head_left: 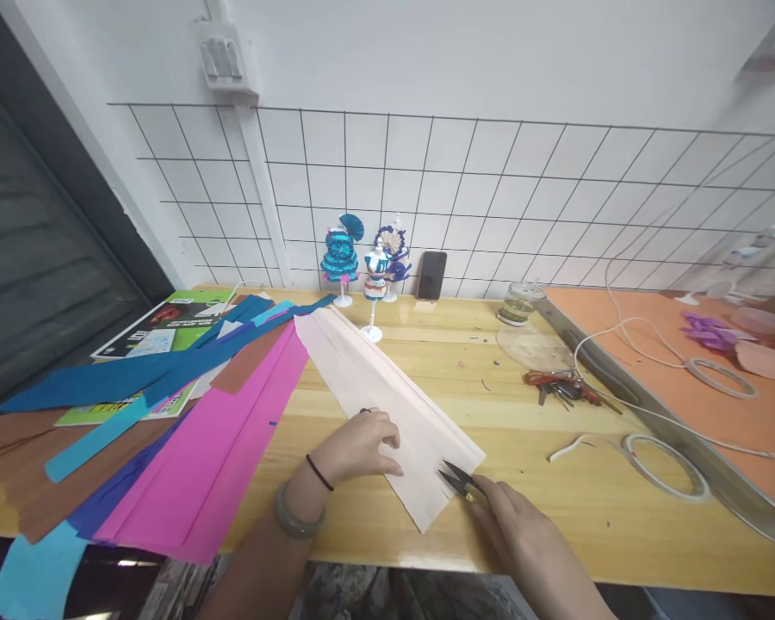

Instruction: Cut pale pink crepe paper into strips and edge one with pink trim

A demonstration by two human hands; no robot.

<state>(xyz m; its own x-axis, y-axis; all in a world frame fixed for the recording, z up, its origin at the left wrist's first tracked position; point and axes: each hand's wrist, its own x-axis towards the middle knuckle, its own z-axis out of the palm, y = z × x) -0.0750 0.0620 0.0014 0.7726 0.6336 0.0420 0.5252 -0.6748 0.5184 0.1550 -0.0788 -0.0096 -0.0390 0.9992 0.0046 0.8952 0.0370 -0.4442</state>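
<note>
Our right grip (513, 521) is clamped on black scissors (463, 476), blades parted over the pale paper (387, 379) lying aslant on the worktop (439, 344); our left grip (362, 443), finger and thumb apart, rests at its edge, likely keeping it flat.

White wall (465, 52) with black grid lines (432, 116) behind a wood-grained table (620, 534)
</note>
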